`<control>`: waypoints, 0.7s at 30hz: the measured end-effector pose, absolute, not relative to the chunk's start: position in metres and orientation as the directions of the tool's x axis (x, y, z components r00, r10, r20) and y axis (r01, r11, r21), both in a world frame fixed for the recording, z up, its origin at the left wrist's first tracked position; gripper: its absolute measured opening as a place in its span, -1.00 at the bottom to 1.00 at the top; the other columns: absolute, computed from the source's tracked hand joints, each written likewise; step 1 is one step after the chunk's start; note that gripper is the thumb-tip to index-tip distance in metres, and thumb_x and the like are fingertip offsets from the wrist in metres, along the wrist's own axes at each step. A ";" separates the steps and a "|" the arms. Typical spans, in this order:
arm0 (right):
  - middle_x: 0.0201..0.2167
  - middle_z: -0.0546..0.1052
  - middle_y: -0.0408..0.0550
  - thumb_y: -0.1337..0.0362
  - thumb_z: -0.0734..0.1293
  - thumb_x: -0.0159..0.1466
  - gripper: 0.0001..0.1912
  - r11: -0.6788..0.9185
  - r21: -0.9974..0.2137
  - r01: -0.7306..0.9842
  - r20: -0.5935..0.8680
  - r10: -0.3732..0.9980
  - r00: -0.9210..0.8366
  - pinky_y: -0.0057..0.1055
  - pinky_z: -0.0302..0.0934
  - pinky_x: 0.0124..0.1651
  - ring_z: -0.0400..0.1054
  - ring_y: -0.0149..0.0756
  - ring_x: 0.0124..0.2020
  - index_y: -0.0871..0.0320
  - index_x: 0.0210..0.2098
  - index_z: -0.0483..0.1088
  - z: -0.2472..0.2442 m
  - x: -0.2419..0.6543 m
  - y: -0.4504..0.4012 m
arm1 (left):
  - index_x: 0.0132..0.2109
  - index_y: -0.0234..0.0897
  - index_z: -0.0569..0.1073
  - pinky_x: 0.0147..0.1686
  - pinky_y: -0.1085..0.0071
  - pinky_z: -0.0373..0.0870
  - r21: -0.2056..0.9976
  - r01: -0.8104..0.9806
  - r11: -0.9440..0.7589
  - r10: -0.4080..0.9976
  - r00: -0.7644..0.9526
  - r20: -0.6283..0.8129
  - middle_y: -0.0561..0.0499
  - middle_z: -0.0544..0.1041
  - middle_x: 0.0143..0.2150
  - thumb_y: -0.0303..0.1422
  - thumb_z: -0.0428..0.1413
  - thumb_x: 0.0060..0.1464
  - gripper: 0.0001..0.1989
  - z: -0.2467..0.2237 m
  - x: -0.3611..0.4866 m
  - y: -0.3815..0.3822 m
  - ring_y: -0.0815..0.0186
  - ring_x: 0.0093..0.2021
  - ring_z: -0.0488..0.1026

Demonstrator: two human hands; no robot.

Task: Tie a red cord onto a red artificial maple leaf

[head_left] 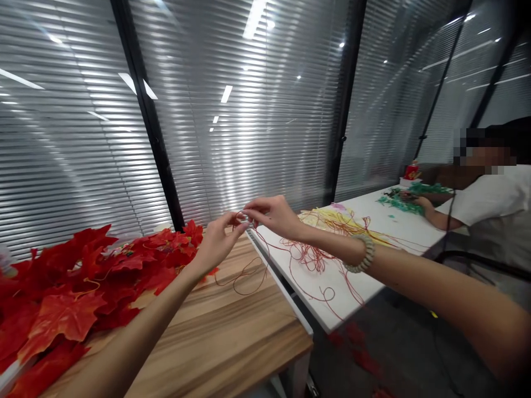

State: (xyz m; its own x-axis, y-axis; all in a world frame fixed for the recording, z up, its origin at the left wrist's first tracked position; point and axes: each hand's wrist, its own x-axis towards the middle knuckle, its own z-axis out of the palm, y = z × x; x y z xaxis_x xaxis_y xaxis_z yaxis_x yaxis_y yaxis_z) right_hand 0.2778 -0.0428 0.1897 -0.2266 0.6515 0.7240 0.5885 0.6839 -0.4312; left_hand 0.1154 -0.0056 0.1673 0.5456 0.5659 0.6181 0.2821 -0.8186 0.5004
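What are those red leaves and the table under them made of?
The red leaves look like fabric or plastic imitations: uniform colour, stiff flat shapes. The table shows matte wood grain, though whether solid wood or laminate cannot be told.

Both arms stretched forward, meeting at mid-frame. Left hand [218,240] raised from the lower left, forearm bare, wrist bent slightly back, thumb and forefinger pinched together at the tips. Right hand [274,214] reaching in from the lower right, palm down, fingers curled, fingertips [250,217] closed against those of the left. Beaded bracelet [362,253] around the right wrist.
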 end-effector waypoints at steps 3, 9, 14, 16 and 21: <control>-0.35 0.48 -0.06 0.20 0.24 0.20 -0.77 0.657 -0.496 0.569 0.707 0.685 -0.175 -0.48 0.27 -0.32 0.38 -0.42 -0.40 0.22 -0.26 0.40 0.174 0.275 -0.052 | -0.36 -0.34 0.44 -0.31 0.43 0.34 0.598 0.289 -0.747 0.648 0.517 0.559 0.01 0.45 -0.44 -0.15 -0.06 0.06 -0.66 0.167 0.102 -0.004 0.30 -0.34 0.41; -0.06 0.37 0.09 0.13 0.31 0.11 -0.37 0.450 -0.696 0.559 0.292 0.889 -0.353 -0.42 0.25 -0.20 0.33 -0.30 -0.14 0.19 0.12 0.10 0.110 0.290 -0.084 | -0.43 -0.33 0.37 -0.49 0.52 0.30 0.833 0.183 -0.522 0.843 0.263 0.470 0.14 0.23 -0.61 -0.11 0.04 -0.03 -0.68 0.171 0.057 0.006 0.45 -0.57 0.28; -0.31 0.51 -0.04 0.13 0.36 0.04 -0.52 0.387 -0.683 0.619 0.000 0.848 -0.529 -0.48 0.20 -0.20 0.38 -0.32 -0.28 0.24 -0.08 0.36 0.071 0.304 -0.108 | -0.43 -0.35 0.33 -0.55 0.58 0.24 0.918 0.036 -0.395 0.907 0.171 0.384 0.20 0.06 -0.66 -0.22 0.08 -0.01 -0.75 0.175 0.022 0.016 0.54 -0.63 0.05; -0.34 0.51 -0.04 0.15 0.37 0.04 -0.55 0.375 -0.690 0.620 -0.047 0.831 -0.555 -0.52 0.20 -0.26 0.39 -0.33 -0.31 0.26 -0.11 0.38 0.066 0.306 -0.112 | -0.41 -0.36 0.34 -0.57 0.61 0.21 0.942 -0.002 -0.337 0.933 0.132 0.334 0.20 0.05 -0.66 -0.27 0.06 0.01 -0.79 0.175 0.012 0.020 0.55 -0.63 0.03; -0.45 0.51 -0.05 0.29 0.24 0.18 -0.77 0.394 -0.677 0.622 -0.066 0.809 -0.584 -0.58 0.19 -0.39 0.38 -0.40 -0.44 0.29 -0.27 0.45 0.072 0.305 -0.112 | -0.41 -0.36 0.30 -0.60 0.65 0.14 0.968 -0.098 -0.231 0.971 0.034 0.235 0.19 0.03 -0.67 -0.36 0.00 0.07 -0.85 0.171 -0.010 0.031 0.55 -0.63 0.02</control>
